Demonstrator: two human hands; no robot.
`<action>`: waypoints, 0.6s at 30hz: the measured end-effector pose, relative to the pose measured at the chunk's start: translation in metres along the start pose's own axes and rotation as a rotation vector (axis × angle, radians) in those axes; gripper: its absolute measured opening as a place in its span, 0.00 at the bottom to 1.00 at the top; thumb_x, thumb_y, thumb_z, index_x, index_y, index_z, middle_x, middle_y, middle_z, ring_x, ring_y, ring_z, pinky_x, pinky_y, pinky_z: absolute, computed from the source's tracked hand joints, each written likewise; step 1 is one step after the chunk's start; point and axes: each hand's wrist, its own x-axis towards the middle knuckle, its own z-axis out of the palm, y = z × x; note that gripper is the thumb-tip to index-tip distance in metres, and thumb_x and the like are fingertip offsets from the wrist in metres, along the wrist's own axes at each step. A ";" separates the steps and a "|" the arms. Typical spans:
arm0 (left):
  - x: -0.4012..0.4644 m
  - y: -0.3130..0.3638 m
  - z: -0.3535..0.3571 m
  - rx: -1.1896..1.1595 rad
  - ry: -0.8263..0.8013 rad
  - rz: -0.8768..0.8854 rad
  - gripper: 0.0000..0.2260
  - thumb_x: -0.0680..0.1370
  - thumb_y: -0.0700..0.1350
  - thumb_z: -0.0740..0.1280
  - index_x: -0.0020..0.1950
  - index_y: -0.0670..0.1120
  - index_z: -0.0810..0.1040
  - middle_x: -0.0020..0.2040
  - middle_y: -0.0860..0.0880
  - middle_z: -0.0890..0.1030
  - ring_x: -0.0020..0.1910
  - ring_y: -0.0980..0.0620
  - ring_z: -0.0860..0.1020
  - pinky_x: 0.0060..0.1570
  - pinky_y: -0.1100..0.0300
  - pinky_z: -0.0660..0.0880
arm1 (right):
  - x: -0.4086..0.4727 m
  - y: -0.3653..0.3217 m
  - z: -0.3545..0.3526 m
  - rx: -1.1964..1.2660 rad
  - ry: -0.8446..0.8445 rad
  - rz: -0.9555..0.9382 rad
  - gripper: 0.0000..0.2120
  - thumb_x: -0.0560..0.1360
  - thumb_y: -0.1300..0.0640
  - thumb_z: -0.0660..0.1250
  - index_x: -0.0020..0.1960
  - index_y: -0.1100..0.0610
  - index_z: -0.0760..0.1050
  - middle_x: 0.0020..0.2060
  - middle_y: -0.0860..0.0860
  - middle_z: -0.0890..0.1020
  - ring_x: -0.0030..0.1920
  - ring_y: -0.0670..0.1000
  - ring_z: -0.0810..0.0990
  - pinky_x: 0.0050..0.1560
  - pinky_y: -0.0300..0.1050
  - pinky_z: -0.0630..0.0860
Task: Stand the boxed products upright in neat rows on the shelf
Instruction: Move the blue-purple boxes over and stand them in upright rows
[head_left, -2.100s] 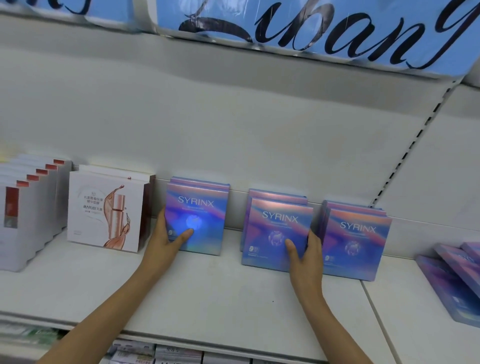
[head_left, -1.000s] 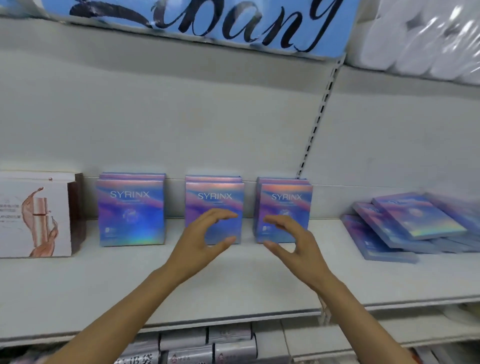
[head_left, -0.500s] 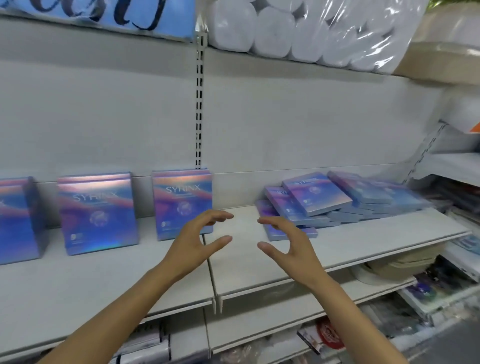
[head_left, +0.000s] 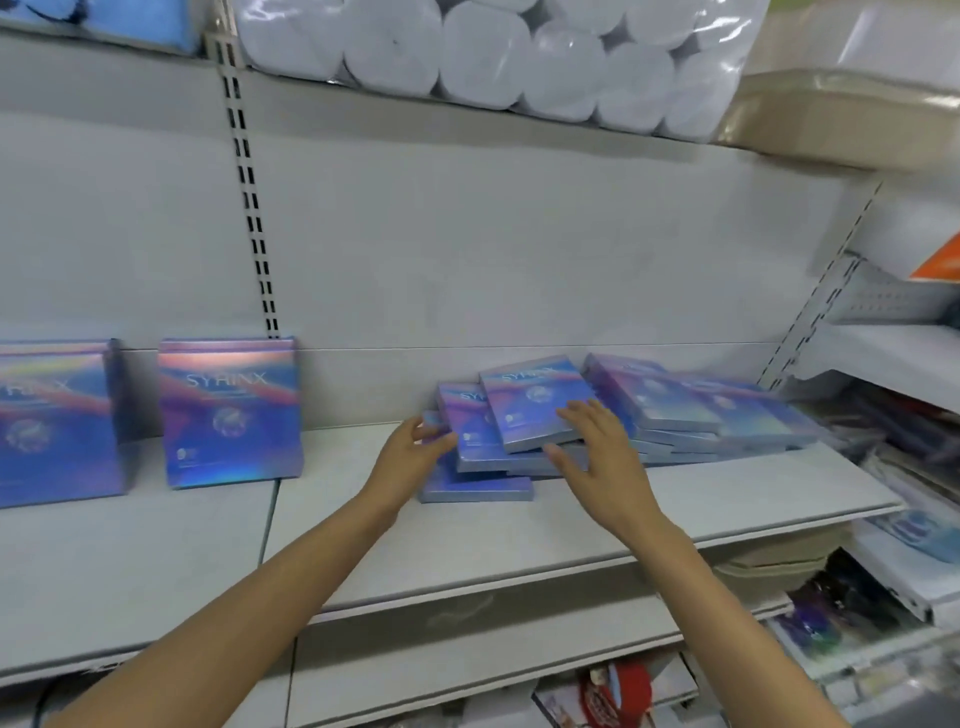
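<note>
My hands, left (head_left: 410, 452) and right (head_left: 597, 452), have reached the flat boxes (head_left: 535, 402), fingers spread, nothing gripped; lifting comes next.

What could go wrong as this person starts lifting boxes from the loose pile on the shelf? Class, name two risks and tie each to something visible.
1. The flat boxes overlap unevenly in a tilted heap; pulling the top one with the right hand may slide the others towards the shelf edge.
2. The left hand is beside the lowest box, which sits under the others; tugging it first could topple the heap.
</note>
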 end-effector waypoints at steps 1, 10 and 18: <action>0.008 0.003 0.003 -0.070 0.009 -0.041 0.22 0.80 0.45 0.70 0.73 0.42 0.69 0.59 0.45 0.82 0.51 0.48 0.81 0.43 0.62 0.77 | 0.007 0.010 -0.004 0.002 0.001 0.042 0.25 0.80 0.47 0.66 0.74 0.55 0.70 0.76 0.51 0.68 0.79 0.52 0.59 0.76 0.47 0.58; 0.028 -0.002 0.040 -0.205 -0.072 -0.153 0.38 0.62 0.66 0.81 0.66 0.50 0.76 0.59 0.51 0.84 0.56 0.49 0.84 0.57 0.49 0.81 | 0.021 0.028 -0.004 0.227 -0.061 0.110 0.24 0.80 0.52 0.68 0.75 0.54 0.69 0.74 0.49 0.70 0.69 0.49 0.71 0.68 0.42 0.68; 0.010 0.000 0.004 -0.282 0.052 0.015 0.28 0.67 0.46 0.82 0.64 0.46 0.76 0.56 0.48 0.86 0.53 0.47 0.85 0.54 0.46 0.82 | 0.016 -0.001 -0.004 0.440 -0.031 0.080 0.15 0.79 0.54 0.69 0.64 0.44 0.74 0.60 0.37 0.78 0.60 0.37 0.76 0.60 0.30 0.72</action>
